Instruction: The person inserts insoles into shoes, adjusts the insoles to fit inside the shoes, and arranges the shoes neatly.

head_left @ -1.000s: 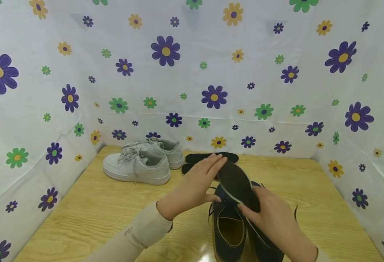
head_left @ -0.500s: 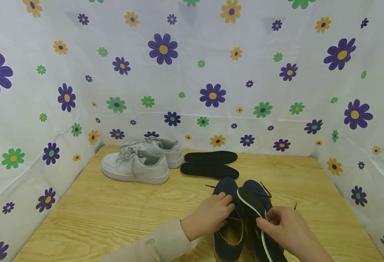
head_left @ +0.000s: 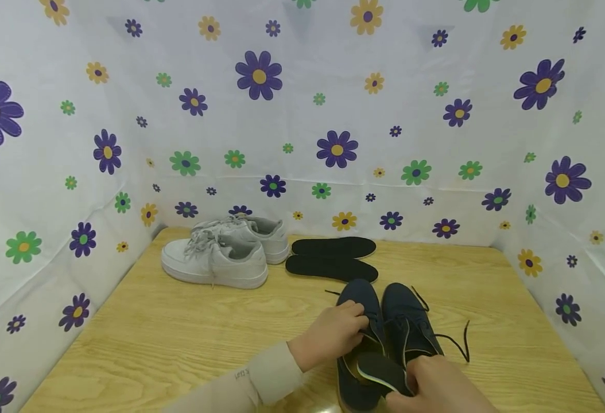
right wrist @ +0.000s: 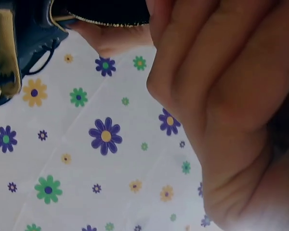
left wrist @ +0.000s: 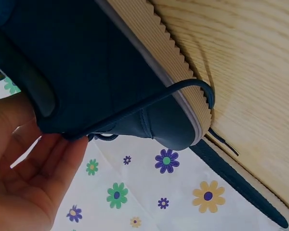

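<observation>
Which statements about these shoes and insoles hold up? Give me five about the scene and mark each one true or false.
1. The right-hand grip has a black insole in it. True.
2. The left-hand grip is empty. False: it holds a navy lace-up shoe.
3. Two other insoles lie side by side on the wood-grain tabletop. True.
4. The white sneakers stand to the right of the navy pair in the head view. False: they stand to the left.
5. The backdrop is plain white. False: it is white with purple, green and yellow flowers.
</observation>
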`<state>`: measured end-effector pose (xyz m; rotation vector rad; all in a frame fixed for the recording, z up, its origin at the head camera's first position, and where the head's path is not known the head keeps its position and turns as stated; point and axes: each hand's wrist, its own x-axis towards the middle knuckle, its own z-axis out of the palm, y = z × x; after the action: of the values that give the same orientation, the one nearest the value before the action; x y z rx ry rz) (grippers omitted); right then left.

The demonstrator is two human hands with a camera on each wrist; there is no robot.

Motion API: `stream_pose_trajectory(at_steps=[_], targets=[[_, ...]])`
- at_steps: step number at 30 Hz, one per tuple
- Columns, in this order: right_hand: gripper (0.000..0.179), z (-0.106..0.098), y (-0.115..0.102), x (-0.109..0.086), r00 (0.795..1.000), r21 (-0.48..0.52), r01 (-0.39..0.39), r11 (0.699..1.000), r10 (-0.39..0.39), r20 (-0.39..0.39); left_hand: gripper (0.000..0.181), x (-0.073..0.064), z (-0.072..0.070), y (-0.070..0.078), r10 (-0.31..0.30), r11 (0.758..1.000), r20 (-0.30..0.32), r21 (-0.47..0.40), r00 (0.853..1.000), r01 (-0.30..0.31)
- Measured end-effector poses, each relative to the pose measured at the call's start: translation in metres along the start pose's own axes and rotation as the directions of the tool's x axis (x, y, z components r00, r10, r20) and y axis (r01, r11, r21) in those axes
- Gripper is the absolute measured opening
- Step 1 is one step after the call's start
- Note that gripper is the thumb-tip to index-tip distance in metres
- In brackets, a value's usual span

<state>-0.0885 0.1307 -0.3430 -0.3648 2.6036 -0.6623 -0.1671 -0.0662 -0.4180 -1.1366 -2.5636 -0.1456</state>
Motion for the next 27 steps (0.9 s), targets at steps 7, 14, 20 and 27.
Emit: stream_pose_trajectory(at_steps=[7, 14, 20, 27], targets=[[0.04, 0.008, -0.01, 0.013, 0.999, 0.083, 0.033, 0.996, -0.033, 0.005, 0.016, 0.004, -0.007, -0.002, -0.06, 0.992, 0.054, -0.11, 0.997, 0.065], [0.046, 0.013, -0.018, 0.025, 0.994, 0.063, 0.097, 0.993, -0.094, -0.047, 0.014, 0.006, -0.009, -0.005, -0.076, 0.985, 0.073, -0.148, 0.994, 0.086], [0.045, 0.019, -0.023, 0.036, 0.991, 0.051, 0.092, 0.994, -0.087, -0.103, 0.01, 0.006, -0.009, -0.006, -0.076, 0.983, 0.056, -0.161, 0.996, 0.084], [0.042, 0.025, -0.027, 0.049, 0.976, 0.009, 0.117, 0.993, -0.113, -0.185, 0.013, 0.005, -0.007, -0.007, -0.087, 0.975, 0.055, -0.202, 0.995, 0.097]])
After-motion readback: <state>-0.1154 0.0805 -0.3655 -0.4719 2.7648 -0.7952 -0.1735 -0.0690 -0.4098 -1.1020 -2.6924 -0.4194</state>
